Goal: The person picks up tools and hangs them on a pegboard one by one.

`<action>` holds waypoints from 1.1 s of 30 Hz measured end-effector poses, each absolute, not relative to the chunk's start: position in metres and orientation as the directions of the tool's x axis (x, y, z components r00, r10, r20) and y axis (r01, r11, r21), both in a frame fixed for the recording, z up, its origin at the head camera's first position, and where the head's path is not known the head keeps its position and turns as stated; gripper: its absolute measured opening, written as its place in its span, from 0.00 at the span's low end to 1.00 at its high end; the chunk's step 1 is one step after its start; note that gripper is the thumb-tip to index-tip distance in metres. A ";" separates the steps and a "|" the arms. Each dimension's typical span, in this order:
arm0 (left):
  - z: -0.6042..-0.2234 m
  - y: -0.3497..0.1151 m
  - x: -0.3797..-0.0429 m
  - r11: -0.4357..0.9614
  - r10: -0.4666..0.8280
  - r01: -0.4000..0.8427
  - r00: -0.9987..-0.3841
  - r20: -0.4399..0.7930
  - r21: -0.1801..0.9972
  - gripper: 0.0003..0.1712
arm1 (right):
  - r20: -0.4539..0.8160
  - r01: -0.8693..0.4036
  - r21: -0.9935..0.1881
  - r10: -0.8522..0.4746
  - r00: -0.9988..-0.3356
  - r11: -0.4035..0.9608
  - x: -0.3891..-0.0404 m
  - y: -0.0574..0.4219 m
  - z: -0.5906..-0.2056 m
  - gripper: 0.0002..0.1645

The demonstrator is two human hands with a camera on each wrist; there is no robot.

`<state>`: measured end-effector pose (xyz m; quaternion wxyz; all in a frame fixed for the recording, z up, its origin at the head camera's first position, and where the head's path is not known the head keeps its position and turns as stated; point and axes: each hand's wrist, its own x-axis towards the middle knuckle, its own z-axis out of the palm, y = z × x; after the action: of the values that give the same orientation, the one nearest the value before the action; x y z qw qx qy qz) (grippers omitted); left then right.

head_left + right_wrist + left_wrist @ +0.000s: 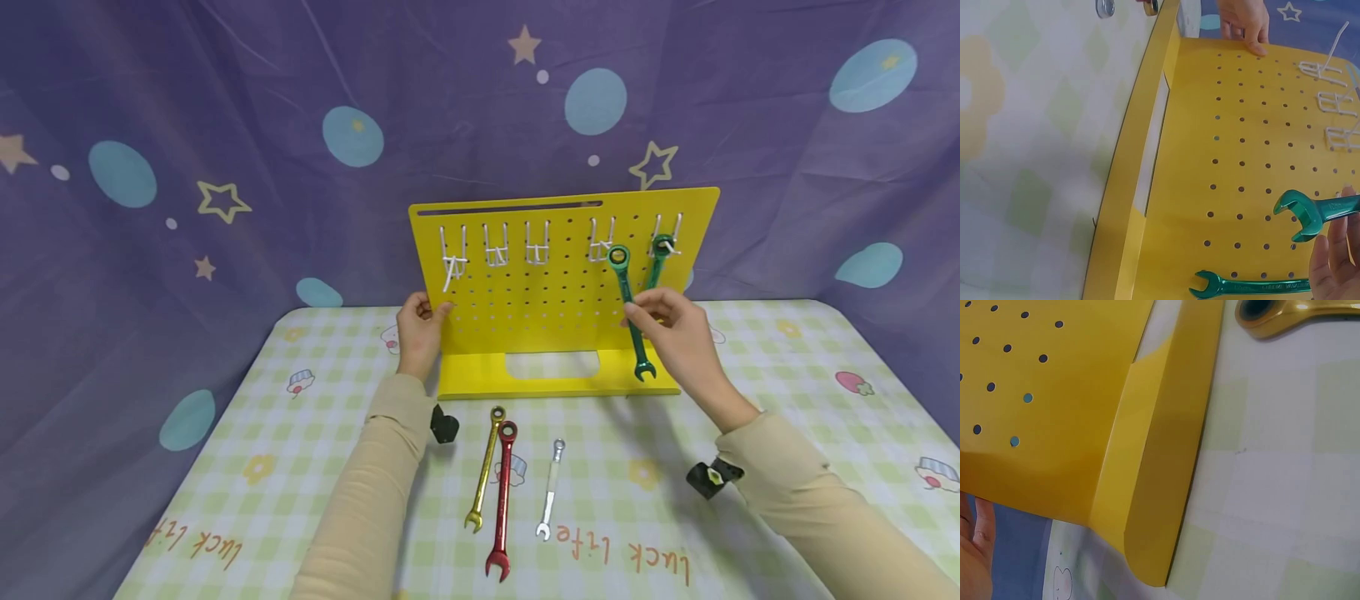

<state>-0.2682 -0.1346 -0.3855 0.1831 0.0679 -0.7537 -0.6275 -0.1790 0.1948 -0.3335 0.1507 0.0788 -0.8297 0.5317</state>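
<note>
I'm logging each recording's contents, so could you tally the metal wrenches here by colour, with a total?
Glossy green metal wrenches with ring and open ends: 2
Gold-coloured metal wrench, same shape: 1
Glossy red metal wrench, same shape: 1
Silver-coloured metal wrench, same shape: 1
Total: 5

Green wrench (pixel 1317 212) in right grip (pixel 1335 265), yellow pegboard (pixel 1229 178)
</note>
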 end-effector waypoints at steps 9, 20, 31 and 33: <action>-0.386 -0.134 -0.268 0.208 -0.332 0.124 -0.924 0.189 0.970 0.11 | 0.337 -0.293 -0.850 0.023 -0.941 0.438 -0.185 0.200 -0.337 0.17; -0.386 -0.134 -0.267 0.214 -0.328 0.126 -0.925 0.193 0.969 0.11 | 0.296 -0.257 -0.870 0.030 -0.955 0.420 -0.197 0.194 -0.341 0.19; -0.386 -0.134 -0.268 0.215 -0.328 0.131 -0.924 0.198 0.968 0.11 | 0.225 -0.191 -0.897 0.040 -0.974 0.398 -0.207 0.187 -0.342 0.22; -0.386 -0.135 -0.268 0.212 -0.330 0.131 -0.923 0.197 0.968 0.11 | 0.210 -0.175 -0.899 0.045 -0.977 0.400 -0.210 0.187 -0.343 0.23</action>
<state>-0.2681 -0.1347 -0.3861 0.1848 0.0659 -0.7563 -0.6241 -0.2101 0.1866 -0.3428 0.1007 0.0391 -0.8307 0.5461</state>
